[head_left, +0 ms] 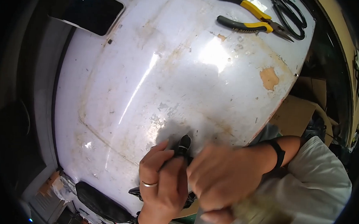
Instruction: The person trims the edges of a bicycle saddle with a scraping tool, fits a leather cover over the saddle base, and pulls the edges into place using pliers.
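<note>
My left hand, with a ring on one finger, is closed around a black object. Only the object's rounded, pale-edged tip sticks out past my fingers. Shiny black material shows beside that hand, and I cannot tell whether it belongs to the same object. Right alongside, my right hand is curled into a fist and smeared by motion. A blurred yellowish-brown thing extends from its thumb side towards my body; its kind cannot be made out.
Both hands are at the near edge of a worn white table. Yellow-and-black pliers and black-handled scissors lie at the far right. A phone rests at the far left. Cardboard boxes stand beyond the right edge.
</note>
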Demonstrator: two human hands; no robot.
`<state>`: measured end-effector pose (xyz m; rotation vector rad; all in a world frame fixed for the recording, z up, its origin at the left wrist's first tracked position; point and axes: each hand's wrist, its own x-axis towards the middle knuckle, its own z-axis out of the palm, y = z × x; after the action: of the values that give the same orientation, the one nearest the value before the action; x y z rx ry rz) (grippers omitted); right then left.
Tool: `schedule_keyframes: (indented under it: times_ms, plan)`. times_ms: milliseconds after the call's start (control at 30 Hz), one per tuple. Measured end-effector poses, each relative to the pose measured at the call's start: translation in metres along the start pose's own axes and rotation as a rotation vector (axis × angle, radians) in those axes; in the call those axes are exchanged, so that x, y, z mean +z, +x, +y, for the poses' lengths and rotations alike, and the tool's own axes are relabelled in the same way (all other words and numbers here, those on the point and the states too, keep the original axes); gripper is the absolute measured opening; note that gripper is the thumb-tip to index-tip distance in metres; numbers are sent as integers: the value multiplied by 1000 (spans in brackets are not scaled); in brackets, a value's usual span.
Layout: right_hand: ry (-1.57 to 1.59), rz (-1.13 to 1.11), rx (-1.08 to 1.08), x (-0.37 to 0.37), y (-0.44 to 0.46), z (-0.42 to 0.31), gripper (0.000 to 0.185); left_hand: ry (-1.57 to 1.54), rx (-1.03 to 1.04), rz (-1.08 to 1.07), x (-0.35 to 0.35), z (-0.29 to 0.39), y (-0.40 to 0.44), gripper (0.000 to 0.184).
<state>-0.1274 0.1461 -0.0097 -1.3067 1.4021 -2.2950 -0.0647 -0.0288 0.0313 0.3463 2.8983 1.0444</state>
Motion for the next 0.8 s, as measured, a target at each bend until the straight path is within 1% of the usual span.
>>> schedule_keyframes:
  times_ms: [33,67,100,133,200,233,300,367,433,500,533,600,633,700,733,767,800]
  plan:
    - [-5,0,-6,5,-2,3,20,26,-6,69,1,2,1,31]
    - [-21,69,-106,15,-8,5,20,1,-60,37,-2,2,2,35]
    - [-42,137,-219,19,-13,0,20,12,-43,40,-2,9,2,35]
    - [-7,106,-233,12,-17,-5,22,26,-43,0,-5,10,3,35]
    - [-16,117,-249,3,-32,-20,23,54,-45,-86,-8,14,7,36]
    - [-20,116,-247,-2,-40,-27,24,64,-44,-90,-7,16,9,36]
    - [-69,142,-255,-5,-52,-33,25,29,-157,-79,-4,23,12,31]
    - [-126,111,-212,-9,-57,-34,27,65,-148,-70,3,21,9,28]
    - [-140,121,-214,-9,-60,-33,27,97,-137,-62,10,20,8,26]
    - [-156,130,-210,-9,-61,-32,27,204,54,16,15,22,7,19]
    - [-166,127,-216,-8,-63,-32,27,204,56,8,17,24,6,19]
    - [-178,131,-216,-7,-64,-32,27,128,153,-24,21,31,1,17]
    - [-152,134,-232,-6,-63,-33,27,77,157,-101,19,36,-1,15]
    - [-127,146,-234,-5,-55,-35,28,-49,90,-152,17,34,-6,14]
    - [-129,142,-328,-7,-46,-36,31,-54,87,-162,17,34,-5,14]
    - [-131,137,-425,-7,-43,-36,36,-109,-11,-161,16,34,-3,14]
    - [-174,163,-431,4,-46,-37,35,-159,-113,-162,13,33,-2,14]
